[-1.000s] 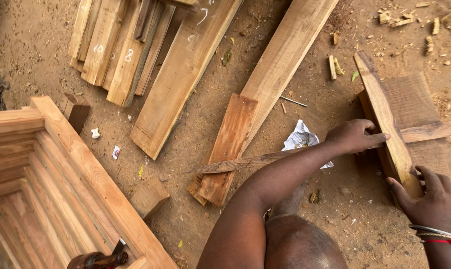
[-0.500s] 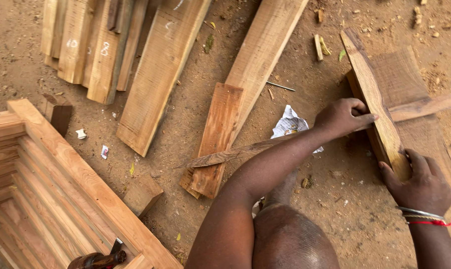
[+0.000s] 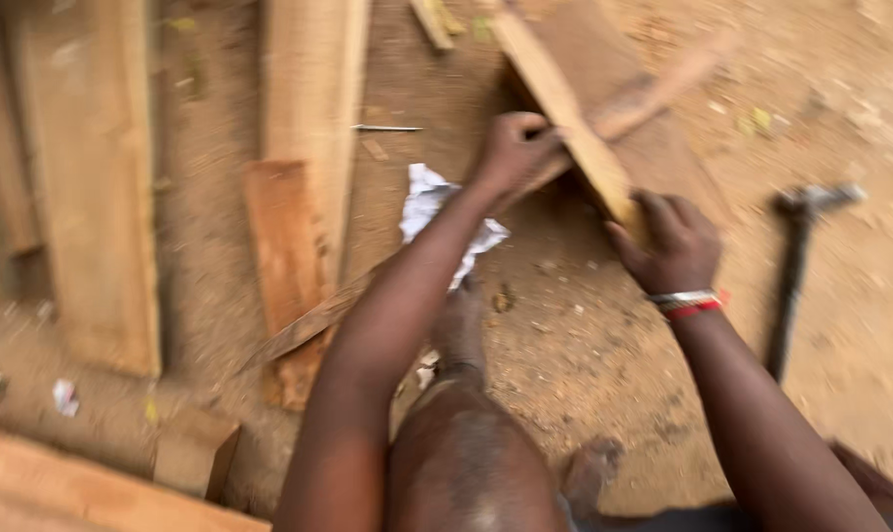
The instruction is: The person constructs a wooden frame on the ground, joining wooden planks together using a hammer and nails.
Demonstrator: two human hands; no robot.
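- While the view was wider a moment ago, taking in the wooden frame at the lower left, it has now swung right and closed in on the hands, and the whole picture is smeared by that motion.
- Left hand (image 3: 514, 150): it stays closed over the middle of the pale wood strip (image 3: 565, 123), fingers wrapped on its left edge, as in the earlier views.
- Right hand (image 3: 668, 241): it keeps its clamp on the near end of the same strip, a banded wrist just behind it (the grip looks firm, though blur hides the fingertips).
- That strip lies slantwise on a darker board (image 3: 663, 158) on the dirt ground (image 3: 584, 365), near the upper middle of the view; its place between the two hands has not shifted, so the work seems steady rather than advanced.
- New in view: a hammer (image 3: 796, 266) lying on the ground to the right of the right hand, well apart from it.
- Crumpled white paper (image 3: 437, 212) rests on the ground just beside the left forearm.
- Long planks (image 3: 313, 108) and a short reddish board (image 3: 284, 246) lie to the left, apart from both hands.
- A bare knee fills the lower middle.
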